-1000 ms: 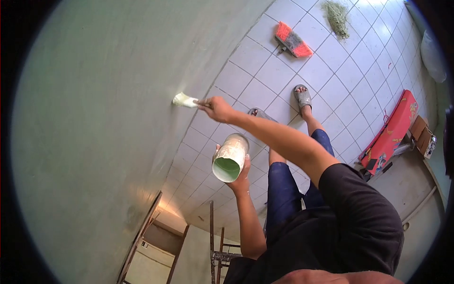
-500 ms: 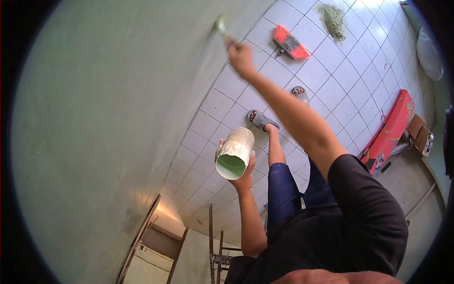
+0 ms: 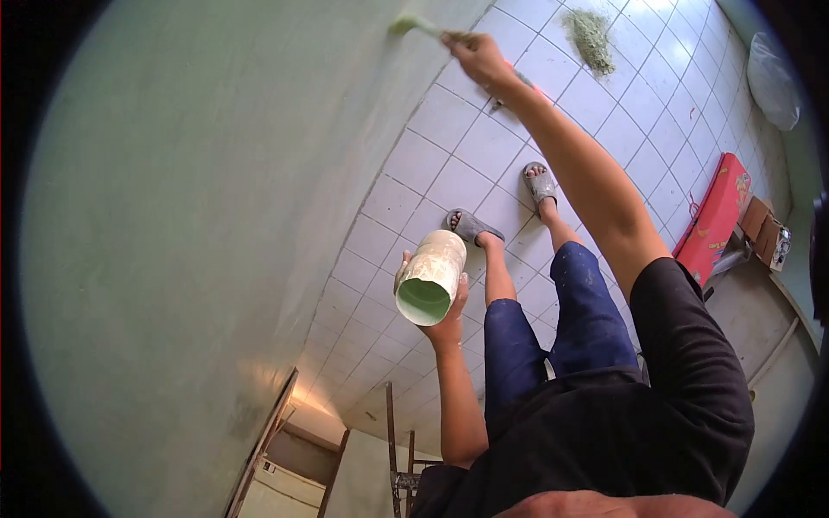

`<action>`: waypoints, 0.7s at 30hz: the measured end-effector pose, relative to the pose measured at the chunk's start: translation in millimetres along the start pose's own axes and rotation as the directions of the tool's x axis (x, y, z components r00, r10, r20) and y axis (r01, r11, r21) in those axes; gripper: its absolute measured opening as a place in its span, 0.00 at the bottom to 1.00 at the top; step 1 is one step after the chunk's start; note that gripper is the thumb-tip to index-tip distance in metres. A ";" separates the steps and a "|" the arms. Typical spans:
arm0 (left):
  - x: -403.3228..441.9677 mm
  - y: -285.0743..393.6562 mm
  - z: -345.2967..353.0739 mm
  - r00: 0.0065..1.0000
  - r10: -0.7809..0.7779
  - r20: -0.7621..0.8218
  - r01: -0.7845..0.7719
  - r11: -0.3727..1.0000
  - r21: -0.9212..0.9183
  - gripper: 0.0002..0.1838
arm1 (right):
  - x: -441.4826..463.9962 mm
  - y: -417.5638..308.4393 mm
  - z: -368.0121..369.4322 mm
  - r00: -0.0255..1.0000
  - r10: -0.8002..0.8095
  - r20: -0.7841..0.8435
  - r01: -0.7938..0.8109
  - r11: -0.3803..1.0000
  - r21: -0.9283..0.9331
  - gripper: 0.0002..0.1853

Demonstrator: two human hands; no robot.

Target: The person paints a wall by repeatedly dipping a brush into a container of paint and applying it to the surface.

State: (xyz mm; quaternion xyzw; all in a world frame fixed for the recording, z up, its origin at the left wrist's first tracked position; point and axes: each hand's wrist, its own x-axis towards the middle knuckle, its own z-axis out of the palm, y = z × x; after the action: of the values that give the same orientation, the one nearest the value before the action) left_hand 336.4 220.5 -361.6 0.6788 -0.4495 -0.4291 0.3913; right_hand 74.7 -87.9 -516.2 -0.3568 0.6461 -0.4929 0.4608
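My right hand is stretched out to the wall, closed around the handle of a paintbrush. The brush's pale green bristles press against the light green wall. In my left hand is a white cylindrical paint container, smeared with dried paint. It is tilted so its mouth faces me, and green paint shows inside. My left fingers wrap around its sides, and the container hangs apart from the wall.
White tiles cover the floor, with a heap of greenish debris at the top. My arm mostly hides an orange broom head. A red box and a plastic bag lie right. A metal frame stands near the doorway.
My right hand and the brush have moved slightly up, the hand also to the right, and my arm now covers most of the broom head. My left hand holds the container nearly unmoved.
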 end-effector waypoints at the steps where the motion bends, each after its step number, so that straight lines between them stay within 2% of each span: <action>1: 2.6 0.0 1.1 1.000 -0.011 0.011 0.011 1.000 -0.027 0.54 | 0.3 -9.5 0.7 0.994 0.056 -0.093 -0.047 0.994 0.096 0.18; 2: 3.8 0.1 2.3 1.000 -0.017 0.022 0.018 0.998 -0.056 0.54 | -0.2 -13.8 1.3 0.977 0.117 -0.179 -0.081 0.977 0.196 0.18; 4: 4.3 -1.0 3.1 1.000 -0.009 0.024 0.009 0.999 -0.031 0.54 | -5.9 -4.2 33.8 0.936 0.109 -0.334 -0.050 0.982 0.181 0.17; 5: 3.5 -1.8 2.1 1.000 -0.002 0.027 0.003 1.000 -0.007 0.55 | -19.1 1.5 60.0 0.967 0.113 -0.227 -0.065 0.976 0.207 0.16; 6: 3.1 -3.2 -0.1 1.000 -0.003 0.027 0.003 1.000 -0.002 0.55 | -44.1 3.0 91.0 0.971 -0.020 -0.237 0.029 0.999 0.034 0.17; 7: 2.3 -5.6 -1.0 0.999 -0.010 0.035 0.010 1.000 -0.009 0.55 | -72.5 -9.5 119.4 0.972 0.037 -0.232 -0.015 0.995 0.098 0.15; 8: -1.7 -6.1 -2.2 0.999 -0.020 0.043 0.021 1.000 -0.013 0.55 | -98.0 -12.4 134.8 0.986 0.097 -0.135 -0.082 0.990 0.110 0.15; 10: -5.3 -4.8 -0.7 0.999 -0.041 0.023 0.043 0.998 -0.046 0.55 | -139.7 -11.9 138.6 0.970 0.129 0.205 -0.135 0.991 0.015 0.14; 11: -9.2 -3.5 -0.1 0.998 -0.064 0.001 0.064 0.995 -0.079 0.55 | -147.1 -6.8 135.8 0.971 0.124 0.202 -0.131 0.991 0.019 0.14; 13: -10.7 -6.7 -4.1 0.999 -0.026 0.038 0.027 0.999 -0.029 0.56 | -154.7 2.4 128.7 0.880 -0.169 0.445 0.149 0.986 0.079 0.14; 15: -10.6 -6.9 -4.8 0.998 0.009 0.070 -0.010 1.000 0.017 0.57 | -110.2 -21.8 97.0 0.865 -0.027 0.500 0.096 0.989 -0.113 0.15; 17: -12.5 -5.3 -0.5 0.998 0.002 0.069 -0.001 1.000 -0.014 0.57 | -54.9 -41.9 60.1 0.885 0.025 0.465 0.033 0.993 -0.116 0.18; 18: -13.1 -0.1 3.9 0.998 0.004 0.069 -0.003 1.000 -0.017 0.57 | -45.4 -61.3 40.4 0.906 0.000 0.423 0.057 0.991 -0.123 0.20; 19: -11.6 7.7 7.8 0.999 0.006 0.048 -0.004 1.000 -0.028 0.55 | -37.7 -76.7 24.6 0.911 0.063 0.408 0.002 0.987 -0.158 0.22; 21: -11.3 9.9 10.9 1.000 0.002 0.019 -0.001 0.999 -0.042 0.53 | -15.5 -56.4 10.4 0.939 0.010 0.343 0.034 0.992 -0.123 0.22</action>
State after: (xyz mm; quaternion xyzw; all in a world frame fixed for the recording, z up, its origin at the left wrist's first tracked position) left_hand 320.9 226.8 -353.5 0.6660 -0.4445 -0.4446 0.4015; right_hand 89.9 -91.6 -458.9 -0.4698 0.5838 -0.3838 0.5396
